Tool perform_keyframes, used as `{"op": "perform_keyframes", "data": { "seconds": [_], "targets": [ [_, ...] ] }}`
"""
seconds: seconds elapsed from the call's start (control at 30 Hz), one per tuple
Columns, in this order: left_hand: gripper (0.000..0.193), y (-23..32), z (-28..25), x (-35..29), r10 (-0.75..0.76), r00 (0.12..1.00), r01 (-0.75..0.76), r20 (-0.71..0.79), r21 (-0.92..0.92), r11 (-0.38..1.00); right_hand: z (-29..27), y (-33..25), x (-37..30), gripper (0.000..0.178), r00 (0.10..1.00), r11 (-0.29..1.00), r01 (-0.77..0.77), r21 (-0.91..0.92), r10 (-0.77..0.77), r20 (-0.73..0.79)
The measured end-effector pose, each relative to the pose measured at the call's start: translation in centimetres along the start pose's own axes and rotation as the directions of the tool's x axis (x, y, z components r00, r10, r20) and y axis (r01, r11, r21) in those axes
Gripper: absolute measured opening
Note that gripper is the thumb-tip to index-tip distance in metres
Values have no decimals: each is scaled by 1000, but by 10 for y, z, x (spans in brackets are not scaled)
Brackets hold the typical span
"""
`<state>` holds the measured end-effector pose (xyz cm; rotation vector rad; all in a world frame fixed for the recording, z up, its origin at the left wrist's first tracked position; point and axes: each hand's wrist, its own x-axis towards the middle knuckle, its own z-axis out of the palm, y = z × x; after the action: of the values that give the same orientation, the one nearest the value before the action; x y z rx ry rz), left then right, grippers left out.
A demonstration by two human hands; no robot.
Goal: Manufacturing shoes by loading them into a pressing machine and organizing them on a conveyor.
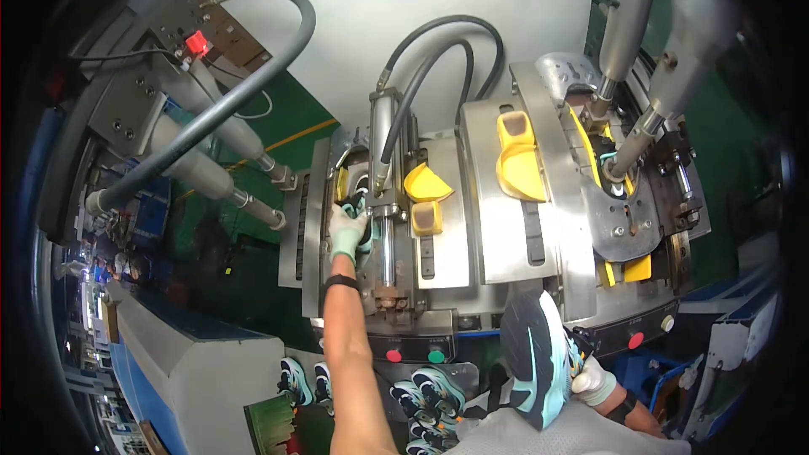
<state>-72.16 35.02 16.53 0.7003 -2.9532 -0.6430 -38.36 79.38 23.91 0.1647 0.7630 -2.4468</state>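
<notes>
Left hand: your gloved fingers reach into the machine and touch a shoe there; the view does not tell you whether they grip it or only rest on it.
Machine shoe: dark and teal, under and just right of your left fingers, partly hidden by them.
Metal cylinder: just right of your left fingers, lying lengthwise away from you.
Small yellow block: right of your left fingers, past the cylinder, with a curved yellow piece just beyond it.
Right hand: your gloved fingers are closed on the upper side of a shoe.
Held shoe: just left of your right fingers, tipped on its side, its black, white and teal sole turned leftward.
Red button: ahead and to the right of your right fingers, with a white button farther right.
Green button: nearer you than your left fingers and to their right.
Waiting shoes: nearer you than your left fingers, on both sides of your left forearm.
</notes>
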Motion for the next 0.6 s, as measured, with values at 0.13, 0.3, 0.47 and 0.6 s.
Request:
{"op": "perform_keyframes", "data": {
  "seconds": [0.13,0.3,0.47,0.6],
  "targets": [
    [55,-7,-60,-6,89,992,-95,-85,-67,993,-4,13,10,90,990,990,-137,31,137,-11],
    [47,-13,-135,-131,232,931,-324,-283,-345,881,30,18,53,80,1000,991,-26,-129,27,5],
    [45,-93,-153,-298,-21,981,-115,-193,-663,740,98,34,138,60,986,961,-44,-273,85,140],
    [46,-161,-113,-421,-335,931,157,-142,-673,723,164,58,244,38,978,954,-69,-291,122,168]
  ]
}}
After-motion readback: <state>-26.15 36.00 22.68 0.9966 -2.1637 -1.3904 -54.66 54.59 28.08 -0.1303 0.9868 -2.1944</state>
